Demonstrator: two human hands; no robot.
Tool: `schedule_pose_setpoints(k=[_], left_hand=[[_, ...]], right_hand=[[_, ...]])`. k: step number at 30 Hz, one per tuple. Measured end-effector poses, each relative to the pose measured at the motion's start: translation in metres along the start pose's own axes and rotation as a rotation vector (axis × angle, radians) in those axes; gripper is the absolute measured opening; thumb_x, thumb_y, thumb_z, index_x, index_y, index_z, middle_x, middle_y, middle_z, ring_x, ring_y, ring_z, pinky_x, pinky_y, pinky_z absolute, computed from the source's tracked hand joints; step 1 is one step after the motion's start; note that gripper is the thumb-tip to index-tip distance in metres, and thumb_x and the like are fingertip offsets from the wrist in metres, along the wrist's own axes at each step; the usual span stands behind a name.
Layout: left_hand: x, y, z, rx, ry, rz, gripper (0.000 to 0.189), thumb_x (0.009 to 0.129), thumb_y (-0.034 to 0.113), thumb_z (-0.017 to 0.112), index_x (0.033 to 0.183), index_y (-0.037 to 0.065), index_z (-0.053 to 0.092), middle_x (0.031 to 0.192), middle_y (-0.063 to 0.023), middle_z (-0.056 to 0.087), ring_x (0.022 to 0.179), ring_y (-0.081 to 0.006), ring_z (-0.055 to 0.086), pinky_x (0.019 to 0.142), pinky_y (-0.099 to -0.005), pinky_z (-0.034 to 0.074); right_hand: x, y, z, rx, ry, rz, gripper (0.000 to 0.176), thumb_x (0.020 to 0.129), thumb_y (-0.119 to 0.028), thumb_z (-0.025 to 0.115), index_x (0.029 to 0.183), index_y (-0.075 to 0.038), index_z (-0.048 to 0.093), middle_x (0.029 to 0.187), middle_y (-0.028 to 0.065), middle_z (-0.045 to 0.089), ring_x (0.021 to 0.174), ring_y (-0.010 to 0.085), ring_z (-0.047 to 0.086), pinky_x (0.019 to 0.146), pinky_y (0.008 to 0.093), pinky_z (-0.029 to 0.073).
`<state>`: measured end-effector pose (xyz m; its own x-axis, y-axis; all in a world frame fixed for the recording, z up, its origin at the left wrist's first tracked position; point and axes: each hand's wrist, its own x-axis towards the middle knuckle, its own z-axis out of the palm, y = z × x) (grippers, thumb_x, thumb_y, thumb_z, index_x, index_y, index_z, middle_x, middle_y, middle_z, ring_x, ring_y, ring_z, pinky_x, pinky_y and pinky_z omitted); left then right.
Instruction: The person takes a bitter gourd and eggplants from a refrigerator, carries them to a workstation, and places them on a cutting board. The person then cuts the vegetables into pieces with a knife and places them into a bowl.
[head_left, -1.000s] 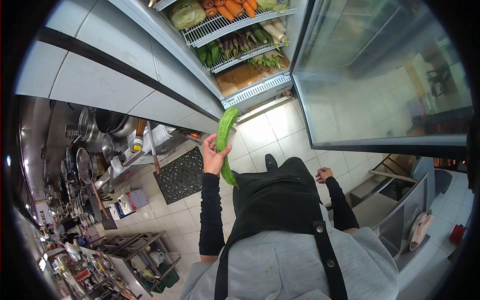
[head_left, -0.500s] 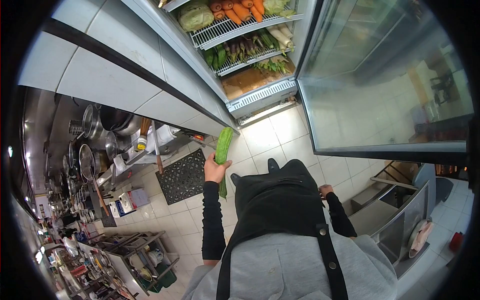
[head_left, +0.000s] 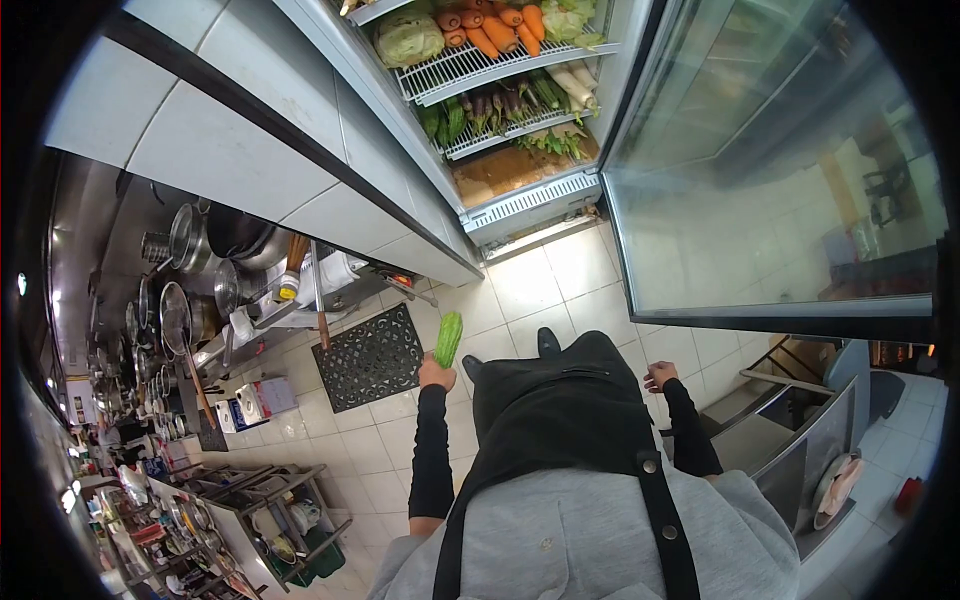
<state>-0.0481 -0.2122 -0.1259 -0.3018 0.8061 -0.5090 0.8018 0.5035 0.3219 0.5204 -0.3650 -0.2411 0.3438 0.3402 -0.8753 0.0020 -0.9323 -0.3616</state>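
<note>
Pale floor tiles (head_left: 520, 280) run up to an open fridge (head_left: 520, 190) at twelve o'clock. At ten o'clock from the apron, the left hand (head_left: 436, 373) is closed around the lower end of a green gourd (head_left: 449, 338), which is held upright beside a black mat (head_left: 370, 357). At two o'clock the right hand (head_left: 661, 376) hangs half-open and empty.

I wear a grey top (head_left: 560, 545) under a black apron (head_left: 560, 420), its strap (head_left: 682, 572) set with round metal studs (head_left: 652, 466). Long black sleeves (head_left: 431, 450) reach my wrists. My left hand (head_left: 436, 372) and right hand (head_left: 661, 376) are bare. My shoes (head_left: 547, 343) are black.
</note>
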Motion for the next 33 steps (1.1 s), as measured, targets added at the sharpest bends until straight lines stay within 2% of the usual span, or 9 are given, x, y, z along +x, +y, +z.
schedule_pose_setpoints(k=[3, 6, 12, 13, 17, 25, 28, 31, 33], left_hand=[[0.011, -0.049, 0.027, -0.013, -0.015, -0.110, 0.067, 0.065, 0.016, 0.087, 0.122, -0.005, 0.060, 0.113, -0.0293, 0.071, 0.110, -0.0442, 0.069, 0.097, -0.0475, 0.055], [0.011, -0.087, 0.047, -0.073, -0.030, -0.188, 0.073, 0.061, 0.020, 0.093, 0.122, -0.005, 0.061, 0.114, -0.0264, 0.072, 0.108, -0.0405, 0.071, 0.096, -0.0464, 0.056], [-0.001, -0.117, 0.057, -0.074, -0.128, -0.304, 0.064, 0.065, 0.023, 0.092, 0.116, -0.008, 0.065, 0.110, -0.0232, 0.074, 0.104, -0.0368, 0.072, 0.092, -0.0437, 0.057], [-0.008, -0.118, 0.057, -0.126, -0.123, -0.333, 0.064, 0.068, 0.029, 0.090, 0.113, -0.009, 0.065, 0.112, -0.0259, 0.073, 0.108, -0.0383, 0.071, 0.098, -0.0442, 0.054], [-0.009, -0.120, 0.062, -0.252, -0.110, -0.376, 0.062, 0.070, 0.032, 0.087, 0.112, -0.009, 0.067, 0.108, -0.0248, 0.074, 0.105, -0.0372, 0.072, 0.095, -0.0434, 0.055], [-0.009, -0.134, 0.087, -0.363, -0.048, -0.466, 0.028, 0.066, 0.013, 0.078, 0.084, -0.007, 0.073, 0.085, -0.0210, 0.074, 0.081, -0.0342, 0.074, 0.075, -0.0428, 0.059], [-0.003, -0.163, 0.126, -0.256, 0.056, -0.583, 0.019, 0.064, 0.012, 0.077, 0.070, -0.005, 0.072, 0.083, -0.0208, 0.074, 0.076, -0.0318, 0.074, 0.073, -0.0445, 0.059], [-0.019, -0.164, 0.119, -0.052, -0.277, -0.508, 0.032, 0.069, 0.016, 0.079, 0.090, -0.008, 0.072, 0.092, -0.0198, 0.076, 0.092, -0.0339, 0.075, 0.085, -0.0420, 0.060], [-0.034, -0.159, 0.116, -0.127, -0.282, -0.566, 0.032, 0.068, 0.016, 0.080, 0.089, -0.008, 0.072, 0.092, -0.0191, 0.076, 0.091, -0.0322, 0.075, 0.085, -0.0414, 0.060]], right_hand=[[0.001, 0.005, -0.011, 0.008, 0.033, -0.036, 0.021, 0.099, -0.017, 0.058, 0.113, -0.003, 0.065, 0.083, 0.0131, 0.073, 0.057, 0.0237, 0.070, 0.051, 0.0384, 0.058], [0.005, 0.002, -0.022, 0.065, 0.103, -0.095, 0.028, 0.099, -0.015, 0.060, 0.123, -0.002, 0.060, 0.091, 0.0154, 0.073, 0.060, 0.0252, 0.071, 0.052, 0.0404, 0.058], [0.004, -0.038, -0.041, 0.198, 0.303, -0.327, 0.058, 0.092, -0.002, 0.062, 0.146, -0.006, 0.040, 0.107, 0.0172, 0.065, 0.062, 0.0243, 0.070, 0.050, 0.0396, 0.057], [0.005, -0.045, -0.044, 0.211, 0.301, -0.346, 0.061, 0.092, -0.002, 0.062, 0.148, -0.008, 0.037, 0.110, 0.0173, 0.063, 0.063, 0.0243, 0.071, 0.050, 0.0386, 0.058], [0.019, -0.060, -0.047, 0.189, 0.244, -0.308, 0.068, 0.093, -0.003, 0.062, 0.152, -0.012, 0.030, 0.112, 0.0182, 0.063, 0.065, 0.0252, 0.071, 0.052, 0.0393, 0.059], [0.031, -0.036, -0.025, 0.088, 0.110, -0.183, 0.072, 0.088, -0.005, 0.065, 0.154, -0.010, 0.036, 0.099, 0.0190, 0.070, 0.062, 0.0286, 0.072, 0.051, 0.0437, 0.059], [0.036, -0.004, -0.012, -0.007, 0.016, -0.064, 0.059, 0.087, -0.007, 0.065, 0.144, -0.008, 0.050, 0.093, 0.0166, 0.073, 0.065, 0.0278, 0.074, 0.056, 0.0419, 0.061], [0.008, 0.007, -0.002, -0.101, -0.063, 0.003, 0.045, 0.090, -0.011, 0.064, 0.134, -0.006, 0.058, 0.093, 0.0152, 0.075, 0.067, 0.0265, 0.074, 0.059, 0.0411, 0.062], [0.003, 0.018, 0.004, -0.100, -0.077, 0.025, 0.040, 0.091, -0.013, 0.063, 0.130, -0.005, 0.060, 0.094, 0.0138, 0.075, 0.068, 0.0257, 0.074, 0.060, 0.0406, 0.062]])
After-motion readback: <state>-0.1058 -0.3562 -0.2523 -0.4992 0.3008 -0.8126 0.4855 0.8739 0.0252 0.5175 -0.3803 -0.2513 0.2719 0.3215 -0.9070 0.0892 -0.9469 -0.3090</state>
